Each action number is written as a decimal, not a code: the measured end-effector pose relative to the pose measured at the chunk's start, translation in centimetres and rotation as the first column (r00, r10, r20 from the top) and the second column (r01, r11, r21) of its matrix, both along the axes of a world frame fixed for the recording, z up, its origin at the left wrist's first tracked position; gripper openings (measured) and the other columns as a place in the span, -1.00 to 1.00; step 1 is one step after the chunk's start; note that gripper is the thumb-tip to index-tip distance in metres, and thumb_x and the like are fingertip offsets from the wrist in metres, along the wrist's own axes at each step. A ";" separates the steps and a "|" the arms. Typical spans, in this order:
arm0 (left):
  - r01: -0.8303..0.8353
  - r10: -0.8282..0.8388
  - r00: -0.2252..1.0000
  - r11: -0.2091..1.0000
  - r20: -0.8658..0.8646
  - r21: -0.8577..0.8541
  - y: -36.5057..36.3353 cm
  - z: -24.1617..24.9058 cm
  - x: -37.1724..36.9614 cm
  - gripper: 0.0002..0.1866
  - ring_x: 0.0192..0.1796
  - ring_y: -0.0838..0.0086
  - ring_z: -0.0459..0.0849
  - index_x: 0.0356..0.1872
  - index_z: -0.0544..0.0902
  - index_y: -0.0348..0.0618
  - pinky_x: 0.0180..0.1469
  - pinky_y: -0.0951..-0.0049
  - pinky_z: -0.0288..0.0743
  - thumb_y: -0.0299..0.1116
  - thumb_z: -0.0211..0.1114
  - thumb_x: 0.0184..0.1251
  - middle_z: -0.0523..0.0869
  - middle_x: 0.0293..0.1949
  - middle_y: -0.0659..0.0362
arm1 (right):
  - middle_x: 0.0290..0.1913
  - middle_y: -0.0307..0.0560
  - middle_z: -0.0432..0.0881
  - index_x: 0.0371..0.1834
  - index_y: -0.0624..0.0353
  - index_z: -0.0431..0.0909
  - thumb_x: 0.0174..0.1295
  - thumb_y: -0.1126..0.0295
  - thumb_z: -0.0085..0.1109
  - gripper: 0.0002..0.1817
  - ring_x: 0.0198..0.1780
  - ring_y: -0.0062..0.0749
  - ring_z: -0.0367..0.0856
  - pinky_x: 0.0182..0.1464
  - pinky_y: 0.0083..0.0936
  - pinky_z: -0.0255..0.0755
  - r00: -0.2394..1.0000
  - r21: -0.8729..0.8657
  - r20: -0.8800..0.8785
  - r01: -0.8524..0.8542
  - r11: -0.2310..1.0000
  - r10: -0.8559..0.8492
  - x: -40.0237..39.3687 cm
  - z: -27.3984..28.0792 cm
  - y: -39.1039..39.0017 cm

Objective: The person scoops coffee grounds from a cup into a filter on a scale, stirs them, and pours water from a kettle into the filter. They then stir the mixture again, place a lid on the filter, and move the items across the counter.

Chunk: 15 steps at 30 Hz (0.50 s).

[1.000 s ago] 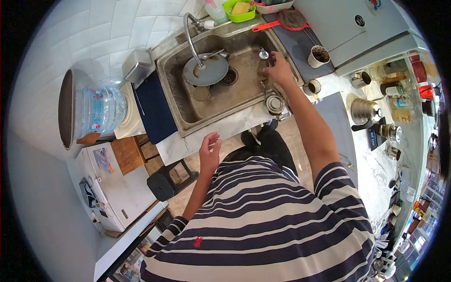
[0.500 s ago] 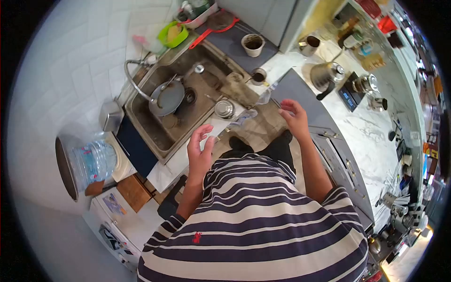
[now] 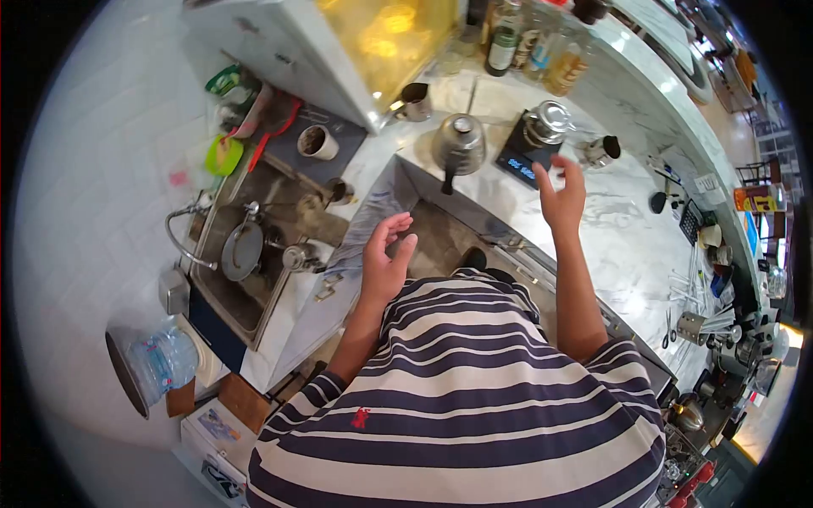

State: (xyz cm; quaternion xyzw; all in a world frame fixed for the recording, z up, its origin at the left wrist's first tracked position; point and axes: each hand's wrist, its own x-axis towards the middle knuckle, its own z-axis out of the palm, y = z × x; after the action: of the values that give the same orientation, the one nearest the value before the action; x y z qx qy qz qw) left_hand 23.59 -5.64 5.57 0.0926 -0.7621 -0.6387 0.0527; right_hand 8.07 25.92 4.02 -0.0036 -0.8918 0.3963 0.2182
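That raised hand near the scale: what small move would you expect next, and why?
Probably a short reach forward onto the glass server on the scale. The right hand hovers open and empty just in front of it, fingers pointing that way; the left hand hangs idle.

**Both hands raised, empty, over the marble worktop**

The right hand (image 3: 561,196) hangs open above the worktop (image 3: 627,229), just short of a digital scale (image 3: 522,161) carrying a glass server (image 3: 546,123). A gooseneck kettle (image 3: 458,142) stands to its left. The left hand (image 3: 385,258) hovers loosely curled, nearer the body, with the sink (image 3: 246,254) further left.
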 end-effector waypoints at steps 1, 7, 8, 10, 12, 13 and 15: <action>0.018 -0.019 0.999 1.000 -0.034 -0.025 1.4 -0.3 -1.0 -0.56 0.24 0.37 0.74 0.32 0.65 -0.19 0.32 0.31 0.50 -0.28 0.43 0.50 0.81 0.19 0.10 | 0.09 0.03 0.69 0.19 0.14 0.67 0.26 0.11 0.61 -0.46 0.17 -0.02 0.61 0.20 -0.16 0.51 1.000 0.033 -0.021 0.005 0.999 -0.004 -1.7 0.3 1.1; 0.049 -0.050 0.997 0.998 -0.057 -0.026 7.8 -0.2 -4.8 -0.56 0.25 0.35 0.75 0.32 0.65 -0.19 0.34 0.29 0.50 -0.28 0.43 0.50 0.81 0.22 0.09 | 0.46 -0.11 0.56 0.49 -0.11 0.53 0.17 -0.04 0.62 -0.19 0.53 -0.03 0.45 0.40 0.22 0.33 0.996 0.323 0.077 -0.072 0.944 0.050 -10.1 1.0 4.9; 0.062 -0.064 0.996 0.997 -0.054 -0.038 8.3 0.0 -5.2 -0.56 0.26 0.35 0.75 0.32 0.65 -0.18 0.34 0.28 0.50 -0.28 0.43 0.50 0.81 0.22 0.09 | 0.47 -0.12 0.56 0.51 -0.13 0.52 0.17 -0.05 0.62 -0.18 0.53 -0.05 0.45 0.40 0.25 0.32 0.992 0.343 0.108 -0.100 0.934 0.067 -10.9 1.0 5.1; 0.088 -0.091 0.995 0.994 -0.043 -0.070 8.9 0.4 -5.8 -0.56 0.26 0.34 0.75 0.32 0.66 -0.18 0.34 0.27 0.51 -0.27 0.43 0.50 0.81 0.22 0.09 | 0.47 -0.13 0.57 0.53 -0.17 0.51 0.16 -0.07 0.62 -0.15 0.53 -0.09 0.45 0.39 0.30 0.31 0.980 0.373 0.173 -0.160 0.914 0.100 -12.0 1.1 5.0; 0.102 -0.107 0.994 0.990 -0.040 -0.101 8.8 0.0 -6.2 -0.57 0.27 0.35 0.73 0.33 0.64 -0.19 0.35 0.27 0.51 -0.30 0.41 0.52 0.79 0.22 0.08 | 0.46 -0.13 0.59 0.53 -0.19 0.50 0.18 -0.10 0.59 -0.16 0.47 -0.09 0.54 0.39 0.37 0.31 0.968 0.405 0.207 -0.215 0.889 0.140 -12.7 0.7 5.0; 0.113 -0.118 0.993 0.986 -0.031 -0.121 8.6 0.1 -6.4 -0.58 0.28 0.35 0.72 0.34 0.62 -0.22 0.36 0.28 0.52 -0.34 0.38 0.55 0.77 0.23 0.07 | 0.45 -0.12 0.59 0.53 -0.18 0.50 0.19 -0.10 0.58 -0.17 0.45 -0.08 0.57 0.39 0.38 0.31 0.956 0.405 0.254 -0.244 0.881 0.147 -13.0 0.8 5.0; 0.120 -0.122 0.992 0.984 -0.009 -0.128 8.3 0.0 -6.8 -0.59 0.29 0.36 0.71 0.35 0.61 -0.25 0.36 0.29 0.52 -0.38 0.35 0.57 0.75 0.23 0.06 | 0.42 -0.11 0.61 0.53 -0.18 0.50 0.20 -0.08 0.57 -0.19 0.41 -0.06 0.61 0.39 0.40 0.31 0.940 0.400 0.303 -0.277 0.874 0.159 -13.2 0.9 5.0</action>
State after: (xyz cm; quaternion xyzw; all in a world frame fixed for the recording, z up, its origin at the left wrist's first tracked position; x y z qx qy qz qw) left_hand 16.75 2.66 5.52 0.0370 -0.8049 -0.5917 0.0261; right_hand -5.11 30.89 4.90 0.0945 -0.9731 0.2044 0.0477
